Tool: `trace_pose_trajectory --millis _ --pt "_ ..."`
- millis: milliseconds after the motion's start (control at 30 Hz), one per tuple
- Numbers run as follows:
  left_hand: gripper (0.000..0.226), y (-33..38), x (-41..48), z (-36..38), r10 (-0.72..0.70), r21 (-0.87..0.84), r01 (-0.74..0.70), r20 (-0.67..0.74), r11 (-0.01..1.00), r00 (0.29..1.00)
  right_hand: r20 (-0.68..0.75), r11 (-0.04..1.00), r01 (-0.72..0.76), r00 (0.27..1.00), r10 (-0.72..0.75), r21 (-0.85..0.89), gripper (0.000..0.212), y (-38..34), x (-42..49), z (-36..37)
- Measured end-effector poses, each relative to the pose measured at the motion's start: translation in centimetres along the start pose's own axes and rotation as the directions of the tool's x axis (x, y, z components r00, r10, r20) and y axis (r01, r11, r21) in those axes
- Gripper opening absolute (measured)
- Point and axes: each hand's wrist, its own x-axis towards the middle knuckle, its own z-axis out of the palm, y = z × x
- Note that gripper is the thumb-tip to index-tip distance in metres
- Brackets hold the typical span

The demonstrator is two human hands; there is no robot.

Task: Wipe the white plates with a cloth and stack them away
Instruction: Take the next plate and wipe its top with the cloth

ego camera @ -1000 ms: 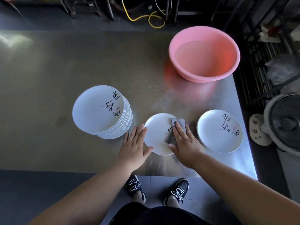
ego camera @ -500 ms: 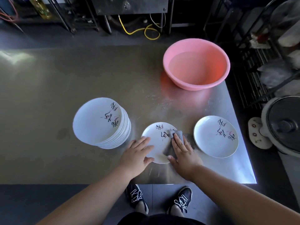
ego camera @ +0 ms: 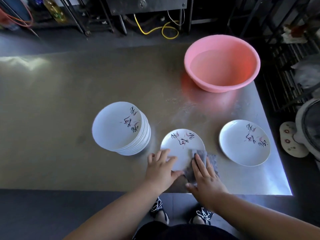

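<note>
The right hand (ego camera: pixel 206 177) presses the grey cloth (ego camera: pixel 200 154) flat, fingers straight, on the near right part of the middle plate (ego camera: pixel 180 148). The left hand (ego camera: pixel 160 172) rests open on its near left rim, thumb along the edge. Black brush characters with pink strokes run across the plate's far side; I cannot read them. A stack (ego camera: pixel 117 127) stands left, a right plate (ego camera: pixel 242 144) lies apart, both with the same writing. A pink basin (ego camera: pixel 187 66) of water sits farther back on the steel table (ego camera: pixel 69 101).
</note>
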Motion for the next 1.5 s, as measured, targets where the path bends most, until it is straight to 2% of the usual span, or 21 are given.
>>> trace_pose_trajectory --millis 67,133,267,333,400,467,533,600,667,767,900,967,1000,1100,1233,1333,1400,1500 --pt "0.06 0.3 0.2 -0.5 0.013 0.001 -0.013 -0.016 1.0 1.0 0.009 1.0 0.02 1.0 -0.02 -0.012 0.092 1.0 0.4 -0.8" --pt "0.061 -0.4 0.8 -0.9 0.045 -0.011 -0.045 -0.011 0.999 0.999 -0.043 0.998 0.069 0.997 -0.069 -0.002 0.085 2.4 2.7 -3.1" --pt "0.05 -2.2 1.4 -0.7 0.111 -0.027 -0.111 0.006 0.993 0.994 -0.099 0.997 0.076 0.992 -0.073 0.025 0.078 3.5 6.1 -6.0" --pt "0.047 -2.0 1.5 -0.5 0.104 -0.043 -0.104 0.001 0.994 0.995 -0.095 1.0 0.03 0.995 -0.03 -0.005 0.087 2.7 5.2 -4.7" --pt "0.047 -1.7 1.5 -0.4 0.088 -0.052 -0.088 0.004 0.995 0.996 -0.026 0.999 0.012 1.0 -0.013 -0.037 0.104 1.4 2.9 -2.4" --pt "0.047 -1.7 1.3 -0.3 0.08 -0.062 -0.079 0.013 0.995 0.997 0.034 0.998 -0.003 0.999 0.005 -0.057 0.11 0.9 1.8 -1.0" --pt "0.043 -1.5 1.2 -0.5 0.072 -0.06 -0.072 0.003 0.996 0.997 -0.012 1.0 -0.01 1.0 0.01 -0.022 0.106 1.4 3.0 -2.3" --pt "0.039 -1.2 1.2 -0.5 0.066 -0.058 -0.066 -0.012 0.996 0.998 -0.088 1.0 -0.002 0.996 0.001 -0.008 0.093 2.3 5.0 -4.1" --pt "0.039 -0.7 1.1 -0.7 0.043 -0.054 -0.044 -0.023 0.998 0.999 -0.102 1.0 0.001 0.995 -0.002 -0.01 0.083 2.7 6.2 -4.6" --pt "0.044 0.5 1.1 -0.7 0.006 -0.053 -0.006 -0.009 0.999 1.0 -0.079 0.999 -0.027 0.997 0.024 -0.034 0.091 1.1 3.8 -2.2" --pt "0.068 0.2 1.8 -1.5 0.15 -0.014 -0.149 0.065 0.989 0.987 0.03 0.999 0.025 0.999 -0.023 -0.042 0.097 0.6 0.9 -1.9" --pt "0.077 -1.3 2.5 -2.4 0.154 0.006 -0.155 0.096 0.988 0.983 -0.022 0.994 0.087 0.996 -0.088 -0.071 0.099 1.8 2.7 -4.3" --pt "0.077 -2.1 2.7 -2.8 0.148 0.014 -0.15 0.11 0.989 0.983 -0.044 0.993 0.098 0.994 -0.101 -0.059 0.093 2.5 3.9 -5.4" --pt "0.063 -3.2 2.7 -2.8 0.194 -0.001 -0.195 0.12 0.981 0.974 -0.038 0.997 0.075 0.997 -0.074 0.034 0.078 2.9 6.2 -6.5" --pt "0.056 -2.5 2.5 -2.0 0.143 -0.062 -0.137 0.09 0.989 0.986 -0.01 1.0 -0.001 1.0 0.001 -0.012 0.099 0.6 2.8 -2.2" --pt "0.054 -2.1 2.0 -1.8 0.127 -0.071 -0.122 0.068 0.99 0.99 0.049 1.0 -0.016 0.999 0.016 0.006 0.097 0.5 1.3 -0.7" --pt "0.049 -1.9 1.5 -1.3 0.14 -0.049 -0.138 0.046 0.989 0.989 -0.03 0.999 0.007 1.0 -0.006 0.038 0.1 1.5 3.1 -2.2" --pt "0.04 -1.3 1.3 -0.7 0.152 -0.021 -0.152 -0.003 0.988 0.988 -0.086 0.998 0.029 0.996 -0.024 0.053 0.083 3.1 5.9 -4.2"
